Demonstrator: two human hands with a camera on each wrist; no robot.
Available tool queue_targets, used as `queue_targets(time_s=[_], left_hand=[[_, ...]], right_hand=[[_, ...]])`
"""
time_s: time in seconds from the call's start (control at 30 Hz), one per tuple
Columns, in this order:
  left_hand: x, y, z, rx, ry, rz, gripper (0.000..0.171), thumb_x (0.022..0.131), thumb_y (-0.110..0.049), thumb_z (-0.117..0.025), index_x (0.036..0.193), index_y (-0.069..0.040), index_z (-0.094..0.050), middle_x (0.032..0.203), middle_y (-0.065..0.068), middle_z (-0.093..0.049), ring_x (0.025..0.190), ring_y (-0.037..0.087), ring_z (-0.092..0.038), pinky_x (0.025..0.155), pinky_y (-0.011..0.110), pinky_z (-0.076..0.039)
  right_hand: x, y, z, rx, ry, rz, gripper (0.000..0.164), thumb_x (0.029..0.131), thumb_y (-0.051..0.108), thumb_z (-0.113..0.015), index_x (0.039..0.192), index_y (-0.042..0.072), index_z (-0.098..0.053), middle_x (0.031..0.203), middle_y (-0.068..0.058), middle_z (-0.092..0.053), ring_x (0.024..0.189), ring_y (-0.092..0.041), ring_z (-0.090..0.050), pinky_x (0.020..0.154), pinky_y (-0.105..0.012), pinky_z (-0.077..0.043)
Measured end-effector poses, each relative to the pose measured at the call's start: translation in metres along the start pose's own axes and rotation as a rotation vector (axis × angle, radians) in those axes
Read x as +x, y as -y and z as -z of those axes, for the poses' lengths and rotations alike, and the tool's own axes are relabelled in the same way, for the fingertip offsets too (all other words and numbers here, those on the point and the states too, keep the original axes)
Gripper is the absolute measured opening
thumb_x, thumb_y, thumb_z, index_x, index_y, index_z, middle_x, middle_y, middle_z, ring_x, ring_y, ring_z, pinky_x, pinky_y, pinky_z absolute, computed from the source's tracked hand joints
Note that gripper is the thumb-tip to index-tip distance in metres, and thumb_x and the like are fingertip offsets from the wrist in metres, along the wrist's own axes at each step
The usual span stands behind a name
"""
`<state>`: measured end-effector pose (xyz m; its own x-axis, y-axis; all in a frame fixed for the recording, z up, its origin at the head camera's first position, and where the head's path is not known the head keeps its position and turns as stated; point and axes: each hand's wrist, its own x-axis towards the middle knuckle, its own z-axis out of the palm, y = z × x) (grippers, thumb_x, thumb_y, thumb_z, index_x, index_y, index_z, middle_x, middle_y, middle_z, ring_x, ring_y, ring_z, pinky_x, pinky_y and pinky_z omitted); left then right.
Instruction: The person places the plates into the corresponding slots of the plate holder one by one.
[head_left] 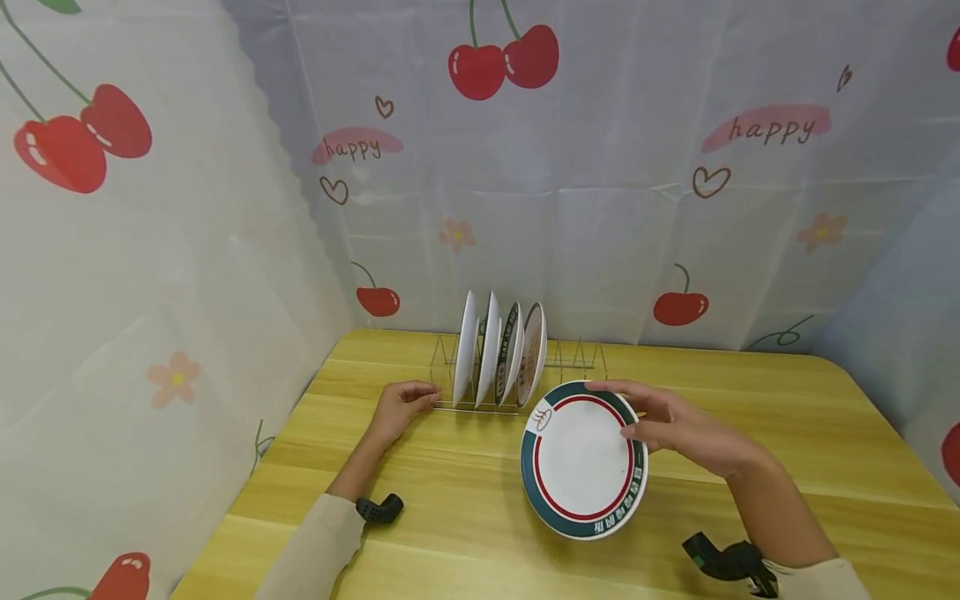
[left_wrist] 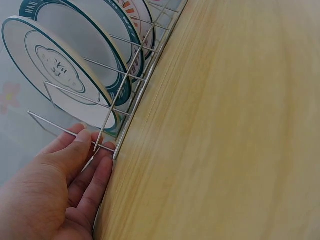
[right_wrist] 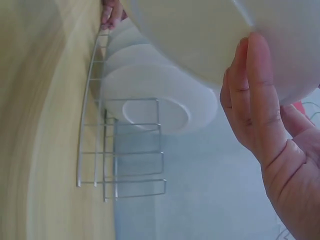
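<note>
In the head view my right hand (head_left: pixel 690 429) grips a round white plate (head_left: pixel 583 458) by its right edge, thumb on the face. The plate has a dark green rim band and a red ring; it is raised and tilted in front of the rack. In the right wrist view my fingers (right_wrist: pixel 260 85) lie against its white underside. My left hand (head_left: pixel 401 410) pinches the left end of a wire plate rack (right_wrist: pixel 120 153). Several plates stand upright in it, from a white plate (head_left: pixel 465 350) at the left to a patterned plate (head_left: pixel 532 354) at the right.
The rack stands near the back of a yellow wood-grain table (head_left: pixel 450 508). Its right-hand slots hold no plates. Behind and beside the table hangs a white cloth (head_left: pixel 585 225) printed with cherries. A black camera (head_left: pixel 381 508) sits on the left wrist, another black camera (head_left: pixel 727 560) on the right.
</note>
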<state>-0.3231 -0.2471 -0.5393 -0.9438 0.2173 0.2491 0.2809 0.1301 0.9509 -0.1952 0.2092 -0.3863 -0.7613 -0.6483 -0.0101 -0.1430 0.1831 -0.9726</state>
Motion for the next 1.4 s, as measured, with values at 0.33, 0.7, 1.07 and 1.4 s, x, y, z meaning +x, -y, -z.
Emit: queue_targets(time_s=[0.33, 0.7, 1.07, 1.4], left_hand=[[-0.001, 0.0, 0.001, 0.007, -0.01, -0.006, 0.017, 0.093, -0.002, -0.073, 0.108, 0.006, -0.076, 0.108, 0.019, -0.075, 0.09, 0.018, -0.074, 0.074, 0.03, -0.063], [0.003, 0.0, 0.001, -0.005, -0.002, -0.037, 0.019, 0.093, -0.002, -0.072, 0.109, 0.01, -0.074, 0.109, 0.026, -0.072, 0.09, 0.019, -0.074, 0.073, 0.029, -0.063], [-0.001, 0.002, 0.001, 0.001, -0.009, -0.011, 0.019, 0.093, -0.004, -0.073, 0.109, 0.008, -0.075, 0.11, 0.024, -0.073, 0.092, 0.022, -0.074, 0.074, 0.03, -0.063], [-0.001, 0.0, -0.002, 0.006, -0.017, -0.032, 0.02, 0.093, -0.003, -0.072, 0.108, 0.01, -0.074, 0.109, 0.025, -0.073, 0.089, 0.02, -0.074, 0.074, 0.029, -0.063]], right_hand=[[-0.01, 0.011, 0.007, 0.044, -0.114, 0.062, 0.058, 0.105, 0.004, -0.051, 0.159, 0.015, -0.034, 0.145, -0.021, -0.048, 0.115, -0.038, -0.062, 0.089, -0.047, -0.059], [-0.014, 0.024, 0.014, 0.183, -0.189, 0.141, 0.066, 0.106, 0.0, -0.046, 0.163, 0.022, -0.022, 0.149, -0.012, -0.041, 0.112, -0.027, -0.066, 0.082, -0.048, -0.062], [0.0, 0.042, 0.027, 0.09, -0.312, 0.101, 0.061, 0.104, 0.005, -0.055, 0.159, 0.017, -0.031, 0.137, -0.015, -0.047, 0.1, -0.024, -0.068, 0.076, -0.045, -0.064], [0.03, 0.064, 0.052, -0.058, -0.34, 0.034, 0.064, 0.104, 0.014, -0.061, 0.16, 0.018, -0.03, 0.132, -0.023, -0.049, 0.099, -0.023, -0.068, 0.078, -0.041, -0.064]])
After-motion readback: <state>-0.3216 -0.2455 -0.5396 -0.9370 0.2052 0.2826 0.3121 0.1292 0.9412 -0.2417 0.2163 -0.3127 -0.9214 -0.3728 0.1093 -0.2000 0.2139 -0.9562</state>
